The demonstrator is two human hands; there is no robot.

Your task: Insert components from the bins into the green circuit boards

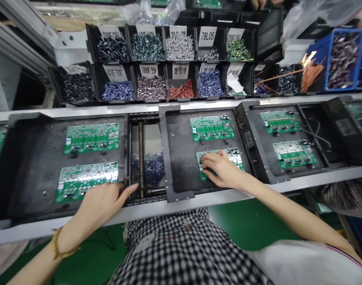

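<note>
My right hand (221, 168) is over the lower green circuit board (235, 156) in the middle black tray. Its fingers are bent down and drawn together at the board's left part; whatever they pinch is hidden under them. My left hand (102, 202) lies at the near edge of the left tray, just beside the lower circuit board (86, 176) there. The thumb stretches out to the right, apart from the other fingers, which curl out of sight; no held thing shows. A second circuit board (212, 127) sits farther back in the middle tray.
Another circuit board (92, 136) lies in the left tray (35, 158). The right tray holds two boards (280, 120). Black bins (147, 43) of sorted components, with labels, stand in two rows behind the metal rail (151, 103). Blue bins (329, 59) are at far right.
</note>
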